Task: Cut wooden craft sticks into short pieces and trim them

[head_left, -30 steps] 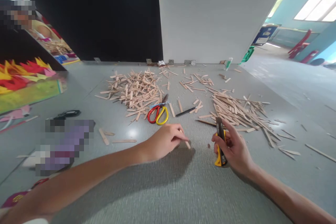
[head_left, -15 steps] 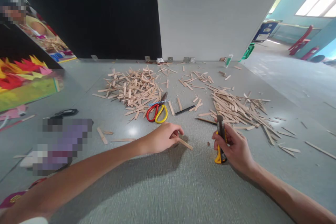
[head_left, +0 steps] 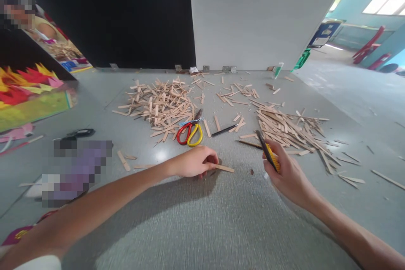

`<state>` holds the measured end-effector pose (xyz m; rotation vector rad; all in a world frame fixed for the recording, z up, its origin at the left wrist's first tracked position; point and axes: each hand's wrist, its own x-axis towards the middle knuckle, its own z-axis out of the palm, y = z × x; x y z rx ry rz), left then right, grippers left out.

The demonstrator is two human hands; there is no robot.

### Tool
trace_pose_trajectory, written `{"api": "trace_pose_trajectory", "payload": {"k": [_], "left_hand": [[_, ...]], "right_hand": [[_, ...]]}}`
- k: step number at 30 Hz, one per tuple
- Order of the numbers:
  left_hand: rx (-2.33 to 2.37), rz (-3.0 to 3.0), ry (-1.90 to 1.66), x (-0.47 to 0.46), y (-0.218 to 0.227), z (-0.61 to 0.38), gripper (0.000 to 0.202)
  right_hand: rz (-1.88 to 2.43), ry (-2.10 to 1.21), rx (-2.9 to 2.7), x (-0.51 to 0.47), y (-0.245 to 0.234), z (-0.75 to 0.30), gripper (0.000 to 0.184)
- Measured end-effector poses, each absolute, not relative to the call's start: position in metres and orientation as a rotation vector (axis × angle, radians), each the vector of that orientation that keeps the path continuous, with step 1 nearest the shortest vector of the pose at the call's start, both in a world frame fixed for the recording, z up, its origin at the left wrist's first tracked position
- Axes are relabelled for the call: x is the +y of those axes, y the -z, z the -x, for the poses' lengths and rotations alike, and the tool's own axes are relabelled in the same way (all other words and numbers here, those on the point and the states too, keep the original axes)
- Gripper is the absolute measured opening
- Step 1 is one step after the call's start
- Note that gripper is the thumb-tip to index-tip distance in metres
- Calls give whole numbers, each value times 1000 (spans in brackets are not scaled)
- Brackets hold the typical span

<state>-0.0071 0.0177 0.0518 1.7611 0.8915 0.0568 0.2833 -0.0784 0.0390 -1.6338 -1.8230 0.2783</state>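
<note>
My left hand (head_left: 200,162) pinches one end of a flat wooden craft stick (head_left: 225,168), whose free end points right, just above the grey surface. In my right hand (head_left: 286,173) is a yellow and black utility knife (head_left: 268,154), its dark front end tilted up and to the left. A small brown chip (head_left: 252,172) lies between the two hands. Beyond my left hand rest scissors (head_left: 190,131) with one red and one yellow handle. A black pen-like stick (head_left: 224,130) and a thin dark brush-like stick (head_left: 249,144) lie near the middle.
A heap of cut stick pieces (head_left: 161,105) is at the back left, and a pile of longer sticks (head_left: 284,128) at the right. Behind them stand a black panel (head_left: 126,17) and a grey panel (head_left: 253,17). Red and yellow paper shapes (head_left: 28,82) and a person's arm (head_left: 47,30) appear left.
The utility knife has turned in my right hand from upright to tilted left. The craft stick in my left hand has swung to lie nearly level.
</note>
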Motion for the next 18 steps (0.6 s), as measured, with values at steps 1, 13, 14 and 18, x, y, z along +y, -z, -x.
{"api": "trace_pose_trajectory", "payload": {"k": [1,13,14,18], "left_hand": [[892,-1759,-63,18,-52,8,12],[917,-1681,-373,21,-68,5,11],[910,-1657,-419,21,-71,5,12],[831,-1556,-671,21,-87,11,18]], "right_hand": [[1655,-210,-1828,-76,-40,-285,43],[1850,267,-1743,-44,-40,-342,42],[1843,263,-1759,-43,-37,-343,43],[1861,289,-1819,-43,-25,-345,44]]}}
